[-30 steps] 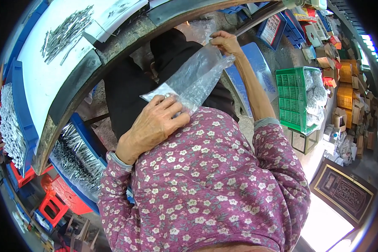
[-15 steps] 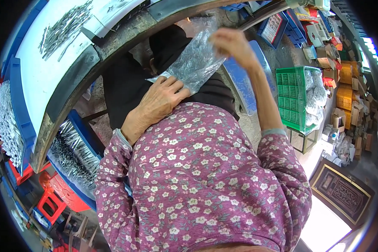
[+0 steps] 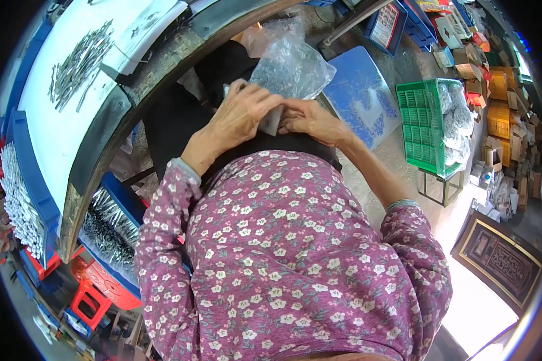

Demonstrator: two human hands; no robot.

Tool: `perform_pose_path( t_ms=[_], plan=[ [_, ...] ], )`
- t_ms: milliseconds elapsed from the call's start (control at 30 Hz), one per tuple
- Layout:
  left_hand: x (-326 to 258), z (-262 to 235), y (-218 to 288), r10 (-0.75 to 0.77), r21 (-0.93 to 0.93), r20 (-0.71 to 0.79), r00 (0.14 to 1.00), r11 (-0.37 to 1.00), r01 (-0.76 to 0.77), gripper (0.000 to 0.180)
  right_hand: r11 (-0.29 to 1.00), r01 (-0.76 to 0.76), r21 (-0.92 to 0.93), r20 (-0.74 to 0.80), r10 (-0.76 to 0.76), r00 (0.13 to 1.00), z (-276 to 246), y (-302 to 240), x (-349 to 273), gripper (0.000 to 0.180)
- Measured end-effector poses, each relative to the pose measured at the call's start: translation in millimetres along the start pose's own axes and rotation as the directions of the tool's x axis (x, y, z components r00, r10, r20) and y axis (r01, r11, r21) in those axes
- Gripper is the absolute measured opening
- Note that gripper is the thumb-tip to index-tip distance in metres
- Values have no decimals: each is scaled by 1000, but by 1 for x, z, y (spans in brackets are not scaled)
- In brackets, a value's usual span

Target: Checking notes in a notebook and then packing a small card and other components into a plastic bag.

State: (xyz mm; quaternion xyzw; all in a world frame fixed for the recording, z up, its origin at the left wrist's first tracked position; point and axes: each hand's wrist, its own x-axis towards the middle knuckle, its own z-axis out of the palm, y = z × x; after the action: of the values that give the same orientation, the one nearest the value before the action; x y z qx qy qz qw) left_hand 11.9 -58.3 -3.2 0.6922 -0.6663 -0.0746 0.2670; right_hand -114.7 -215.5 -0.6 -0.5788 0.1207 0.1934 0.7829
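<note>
Both hands grip clear plastic bag (image 3: 290, 66) over lap: left hand (image 3: 244, 114), right hand (image 3: 307, 119). White worktable (image 3: 48, 138) far left, metal pins (image 3: 81, 63) scattered. Green crate (image 3: 421, 123) right, on concrete floor (image 3: 397, 162).

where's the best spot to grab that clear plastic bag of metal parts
Probably the flat neck end of the clear plastic bag, nearest the body, coming from below. The far end bulges with parts; the near end lies thin, and the left hand and right hand already pinch it there.
</note>
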Motion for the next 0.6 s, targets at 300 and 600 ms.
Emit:
perform_pose_path(
  t_ms=[300, 600],
  plan=[
    [9, 30, -4, -168, -26, -195, 966, 986, 166, 48, 1000, 20, 18, -369, -11, 930, 8, 12, -13, 42],
    [10, 40, -12, -456, -267, -311, 834, 884, 384, 68, 181, 105, -978, -24, -594, 804, 25, 11, -5, 51]
  ],
)
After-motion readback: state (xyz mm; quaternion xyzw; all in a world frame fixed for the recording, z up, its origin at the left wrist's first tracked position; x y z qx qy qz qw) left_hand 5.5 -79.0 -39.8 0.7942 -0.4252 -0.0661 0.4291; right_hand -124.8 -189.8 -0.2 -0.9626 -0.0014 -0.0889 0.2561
